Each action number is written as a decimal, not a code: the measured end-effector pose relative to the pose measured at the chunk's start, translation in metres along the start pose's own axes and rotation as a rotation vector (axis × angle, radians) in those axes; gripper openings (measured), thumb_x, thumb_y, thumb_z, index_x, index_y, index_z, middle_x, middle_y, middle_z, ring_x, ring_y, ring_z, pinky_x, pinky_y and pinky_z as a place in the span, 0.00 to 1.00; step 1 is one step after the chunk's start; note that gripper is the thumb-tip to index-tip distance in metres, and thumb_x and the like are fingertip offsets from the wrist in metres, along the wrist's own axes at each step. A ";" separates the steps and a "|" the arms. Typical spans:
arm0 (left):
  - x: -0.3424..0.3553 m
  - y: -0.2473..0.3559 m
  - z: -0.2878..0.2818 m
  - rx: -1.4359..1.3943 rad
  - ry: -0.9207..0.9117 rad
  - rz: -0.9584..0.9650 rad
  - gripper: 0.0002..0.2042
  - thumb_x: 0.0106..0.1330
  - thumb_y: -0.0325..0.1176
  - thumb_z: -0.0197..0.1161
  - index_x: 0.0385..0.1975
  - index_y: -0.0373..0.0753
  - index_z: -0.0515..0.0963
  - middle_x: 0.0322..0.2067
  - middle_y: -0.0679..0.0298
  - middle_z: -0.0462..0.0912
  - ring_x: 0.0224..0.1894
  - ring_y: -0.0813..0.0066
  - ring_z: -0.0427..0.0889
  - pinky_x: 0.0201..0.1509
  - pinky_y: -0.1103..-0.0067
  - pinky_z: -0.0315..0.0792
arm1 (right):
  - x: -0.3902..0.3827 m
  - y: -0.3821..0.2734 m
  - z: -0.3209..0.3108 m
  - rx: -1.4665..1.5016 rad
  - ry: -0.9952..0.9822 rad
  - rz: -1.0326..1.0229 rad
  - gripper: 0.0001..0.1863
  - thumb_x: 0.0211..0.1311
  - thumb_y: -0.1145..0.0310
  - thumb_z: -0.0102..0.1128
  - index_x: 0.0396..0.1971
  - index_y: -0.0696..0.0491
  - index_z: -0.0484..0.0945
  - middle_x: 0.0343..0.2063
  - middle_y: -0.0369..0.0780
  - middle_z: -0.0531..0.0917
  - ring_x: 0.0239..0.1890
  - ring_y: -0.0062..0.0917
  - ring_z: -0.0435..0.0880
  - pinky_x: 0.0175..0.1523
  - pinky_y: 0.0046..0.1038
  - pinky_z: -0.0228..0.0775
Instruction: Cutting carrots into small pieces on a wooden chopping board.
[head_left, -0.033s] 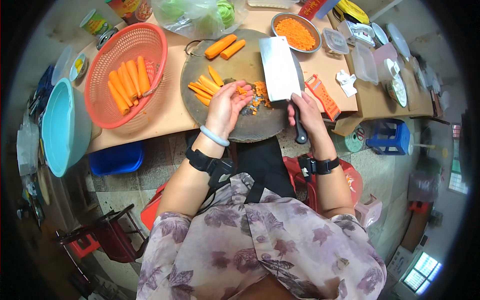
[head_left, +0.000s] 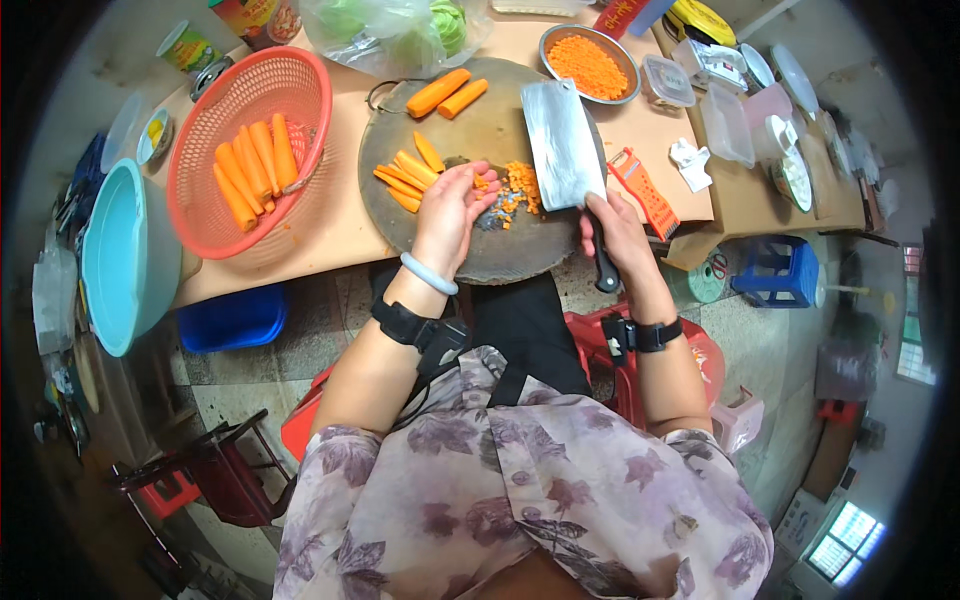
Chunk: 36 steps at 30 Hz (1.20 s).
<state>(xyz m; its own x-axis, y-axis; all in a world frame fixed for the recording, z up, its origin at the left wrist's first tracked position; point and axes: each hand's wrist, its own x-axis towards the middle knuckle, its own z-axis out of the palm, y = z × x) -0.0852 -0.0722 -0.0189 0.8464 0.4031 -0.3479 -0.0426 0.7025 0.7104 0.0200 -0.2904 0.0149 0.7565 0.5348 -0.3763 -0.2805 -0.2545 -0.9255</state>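
The round wooden chopping board [head_left: 395, 118] sits at the table's near edge. My right hand [head_left: 617, 235] grips the black handle of a cleaver [head_left: 565, 145], its broad blade over the board's right side. My left hand [head_left: 447, 208], fingers curled, holds a small carrot piece [head_left: 481, 183] at the fingertips. Between hand and blade lies a heap of diced carrot [head_left: 520, 186]. Carrot sticks [head_left: 402, 178] rest left of my left hand. Two thick carrot lengths [head_left: 438, 93] lie at the board's far side.
On the left stand a red basket [head_left: 183, 150] of peeled carrots and a turquoise basin [head_left: 128, 250]. Behind the board are a bag of green vegetables [head_left: 400, 35] and a metal bowl [head_left: 633, 75] of diced carrot. An orange grater [head_left: 645, 195] and crumpled tissue [head_left: 690, 163] lie right.
The cleaver's blade has turned slightly, and its lower end has shifted a little to the right with my right hand. My left hand stays nearly in place.
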 end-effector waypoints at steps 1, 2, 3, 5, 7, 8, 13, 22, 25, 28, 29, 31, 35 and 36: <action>0.001 -0.008 -0.002 -0.002 -0.003 -0.002 0.14 0.75 0.32 0.49 0.50 0.29 0.74 0.44 0.52 0.81 0.47 0.66 0.82 0.56 0.73 0.76 | -0.008 0.007 -0.009 -0.002 0.004 0.000 0.13 0.73 0.60 0.49 0.35 0.55 0.72 0.18 0.33 0.74 0.13 0.17 0.72 0.21 0.20 0.65; 0.003 -0.020 -0.002 0.280 0.013 0.150 0.13 0.74 0.31 0.51 0.50 0.29 0.75 0.43 0.55 0.81 0.46 0.69 0.81 0.55 0.76 0.75 | -0.018 0.011 -0.020 -0.075 0.002 0.004 0.13 0.73 0.60 0.49 0.35 0.55 0.72 0.18 0.33 0.74 0.14 0.17 0.72 0.21 0.20 0.65; 0.002 -0.025 0.001 0.562 0.031 0.303 0.12 0.73 0.29 0.53 0.50 0.30 0.76 0.42 0.58 0.82 0.45 0.73 0.81 0.54 0.79 0.74 | -0.027 0.019 -0.031 -0.146 -0.001 0.010 0.12 0.73 0.61 0.49 0.35 0.55 0.72 0.18 0.33 0.75 0.14 0.17 0.72 0.21 0.20 0.65; -0.006 -0.032 0.004 0.867 0.000 0.505 0.14 0.65 0.27 0.59 0.49 0.30 0.77 0.47 0.52 0.79 0.47 0.63 0.81 0.54 0.75 0.73 | -0.042 0.038 -0.042 -0.122 0.001 0.015 0.12 0.73 0.61 0.49 0.36 0.55 0.72 0.18 0.33 0.75 0.14 0.16 0.72 0.20 0.20 0.65; -0.007 -0.038 0.007 1.029 -0.064 0.763 0.16 0.63 0.27 0.60 0.51 0.31 0.75 0.50 0.48 0.77 0.54 0.53 0.77 0.58 0.68 0.71 | -0.054 0.046 -0.042 -0.079 -0.007 0.094 0.12 0.73 0.62 0.49 0.37 0.55 0.73 0.18 0.33 0.75 0.13 0.16 0.72 0.20 0.20 0.64; -0.007 -0.040 0.008 1.031 -0.066 0.765 0.16 0.63 0.27 0.60 0.51 0.31 0.75 0.50 0.48 0.77 0.54 0.53 0.77 0.58 0.68 0.71 | -0.055 0.051 -0.037 -0.068 -0.030 0.088 0.12 0.73 0.62 0.49 0.38 0.55 0.74 0.17 0.33 0.74 0.13 0.16 0.72 0.19 0.20 0.64; 0.010 -0.049 0.027 1.425 -0.016 0.886 0.24 0.64 0.36 0.62 0.57 0.31 0.70 0.58 0.45 0.72 0.63 0.44 0.67 0.70 0.61 0.59 | -0.053 0.041 0.004 -0.068 -0.068 0.087 0.12 0.73 0.62 0.49 0.35 0.57 0.72 0.17 0.33 0.74 0.12 0.17 0.73 0.20 0.21 0.66; 0.028 -0.055 0.022 1.204 0.136 0.869 0.21 0.68 0.37 0.59 0.55 0.29 0.72 0.57 0.46 0.74 0.59 0.52 0.73 0.65 0.68 0.66 | -0.048 0.058 0.059 -0.158 -0.029 0.024 0.17 0.72 0.60 0.49 0.30 0.59 0.70 0.15 0.39 0.77 0.11 0.23 0.78 0.18 0.27 0.68; 0.026 -0.051 0.019 1.104 0.147 0.781 0.19 0.69 0.37 0.58 0.54 0.30 0.74 0.56 0.48 0.76 0.58 0.54 0.75 0.63 0.69 0.68 | -0.050 0.052 0.067 -0.192 -0.038 0.018 0.17 0.72 0.61 0.49 0.29 0.60 0.69 0.15 0.39 0.77 0.11 0.24 0.78 0.18 0.28 0.68; 0.024 -0.049 0.021 1.021 0.137 0.757 0.17 0.69 0.35 0.59 0.52 0.30 0.75 0.54 0.49 0.78 0.58 0.55 0.76 0.63 0.70 0.67 | -0.053 0.051 0.069 -0.148 -0.047 0.023 0.17 0.72 0.61 0.50 0.29 0.61 0.68 0.16 0.39 0.77 0.11 0.24 0.78 0.17 0.28 0.68; 0.023 -0.046 0.022 0.969 0.139 0.710 0.17 0.68 0.34 0.59 0.52 0.29 0.75 0.54 0.47 0.77 0.58 0.52 0.75 0.64 0.68 0.67 | -0.052 0.050 0.072 -0.129 -0.053 0.011 0.17 0.72 0.61 0.50 0.30 0.61 0.68 0.16 0.39 0.77 0.11 0.24 0.78 0.17 0.28 0.68; 0.025 -0.046 0.017 0.951 0.146 0.737 0.17 0.68 0.34 0.60 0.51 0.29 0.76 0.53 0.49 0.78 0.57 0.55 0.76 0.63 0.70 0.68 | -0.052 0.050 0.081 -0.102 -0.074 -0.005 0.16 0.72 0.61 0.49 0.31 0.61 0.67 0.16 0.39 0.77 0.12 0.24 0.79 0.17 0.28 0.69; 0.032 -0.043 0.011 0.915 0.179 0.690 0.17 0.68 0.34 0.60 0.50 0.28 0.77 0.52 0.50 0.79 0.57 0.58 0.77 0.62 0.72 0.68 | -0.044 0.052 0.082 -0.054 -0.107 -0.046 0.16 0.72 0.61 0.49 0.32 0.61 0.68 0.16 0.39 0.77 0.12 0.25 0.78 0.17 0.28 0.70; 0.034 -0.043 0.011 0.928 0.185 0.671 0.17 0.69 0.33 0.59 0.52 0.29 0.76 0.51 0.53 0.80 0.55 0.64 0.77 0.61 0.75 0.69 | -0.042 0.054 0.081 -0.004 -0.127 -0.039 0.16 0.72 0.61 0.50 0.32 0.61 0.68 0.16 0.39 0.77 0.12 0.24 0.78 0.17 0.28 0.69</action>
<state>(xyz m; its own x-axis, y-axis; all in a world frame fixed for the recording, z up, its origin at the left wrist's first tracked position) -0.0485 -0.0954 -0.0546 0.7077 0.6648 0.2391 0.0167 -0.3540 0.9351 -0.0745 -0.2612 -0.0223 0.6859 0.6419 -0.3426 -0.2496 -0.2348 -0.9395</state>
